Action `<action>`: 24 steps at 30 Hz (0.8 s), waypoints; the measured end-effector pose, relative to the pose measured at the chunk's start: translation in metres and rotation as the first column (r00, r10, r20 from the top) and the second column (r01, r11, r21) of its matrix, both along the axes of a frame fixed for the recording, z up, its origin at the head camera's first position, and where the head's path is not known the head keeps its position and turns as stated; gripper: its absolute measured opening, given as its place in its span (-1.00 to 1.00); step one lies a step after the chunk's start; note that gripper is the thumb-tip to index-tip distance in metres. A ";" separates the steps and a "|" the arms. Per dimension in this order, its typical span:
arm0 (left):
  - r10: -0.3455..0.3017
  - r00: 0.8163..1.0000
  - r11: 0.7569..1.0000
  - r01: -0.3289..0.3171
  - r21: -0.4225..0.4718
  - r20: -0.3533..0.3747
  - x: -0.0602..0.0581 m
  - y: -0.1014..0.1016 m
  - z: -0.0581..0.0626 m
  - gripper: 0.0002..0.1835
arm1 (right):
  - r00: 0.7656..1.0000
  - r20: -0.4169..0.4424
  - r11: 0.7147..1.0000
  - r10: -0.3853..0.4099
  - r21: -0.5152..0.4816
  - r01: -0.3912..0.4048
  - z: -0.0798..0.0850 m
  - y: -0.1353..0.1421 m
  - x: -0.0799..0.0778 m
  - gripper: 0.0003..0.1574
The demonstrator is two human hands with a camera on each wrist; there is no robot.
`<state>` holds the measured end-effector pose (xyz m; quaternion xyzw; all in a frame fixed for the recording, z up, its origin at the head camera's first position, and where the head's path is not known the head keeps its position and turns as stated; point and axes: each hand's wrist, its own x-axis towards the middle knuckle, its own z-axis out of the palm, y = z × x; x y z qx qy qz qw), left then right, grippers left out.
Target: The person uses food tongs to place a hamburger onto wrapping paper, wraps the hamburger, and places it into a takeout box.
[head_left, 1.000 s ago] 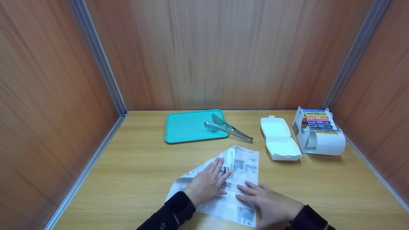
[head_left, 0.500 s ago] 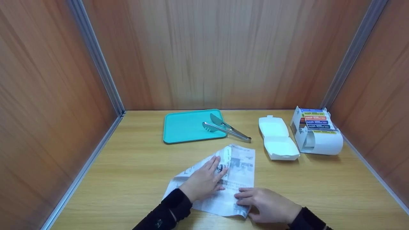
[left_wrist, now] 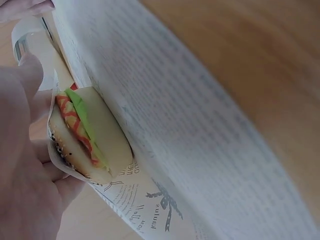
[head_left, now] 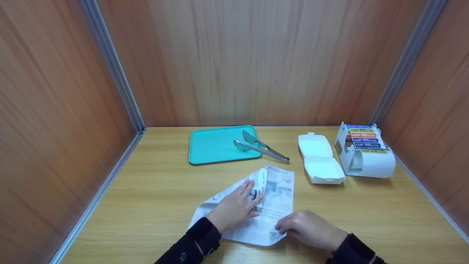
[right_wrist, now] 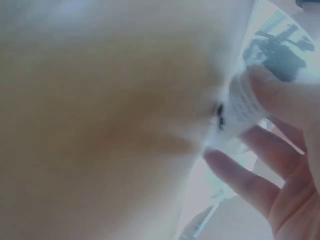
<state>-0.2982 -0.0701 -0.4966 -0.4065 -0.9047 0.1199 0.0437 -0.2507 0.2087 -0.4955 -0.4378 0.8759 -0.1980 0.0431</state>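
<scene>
At the lower middle of the head view, the newsprint sheet is showing its near right corner drawn up: the right hand, spread over the paper a second ago, is now pinching that edge between thumb and fingers. The left hand is resting on the folded side, fingers extended and somewhat apart. In the left wrist view, the sandwich is lying left of centre, inside the paper beside the palm, so wrapping seems only partly done.

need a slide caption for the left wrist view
Left hand against printed paper, which partly wraps a seeded bun with green and red filling.
</scene>
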 end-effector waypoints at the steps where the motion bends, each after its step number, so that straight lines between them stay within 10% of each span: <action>1: -0.001 1.000 1.000 0.001 0.003 0.002 0.001 0.000 0.000 -0.33 | 1.000 0.008 1.000 0.000 0.001 0.000 0.004 0.000 0.000 -0.70; 13: -0.156 0.984 0.979 0.166 0.120 -0.090 0.020 0.002 0.000 -0.53 | 0.990 0.093 0.993 0.110 0.036 -0.114 0.039 -0.011 0.013 -0.82; 24: -0.096 0.995 0.901 0.104 0.422 -0.040 0.009 0.009 -0.003 -0.65 | 0.989 0.103 0.992 0.106 -0.085 -0.097 0.059 -0.026 -0.010 -0.91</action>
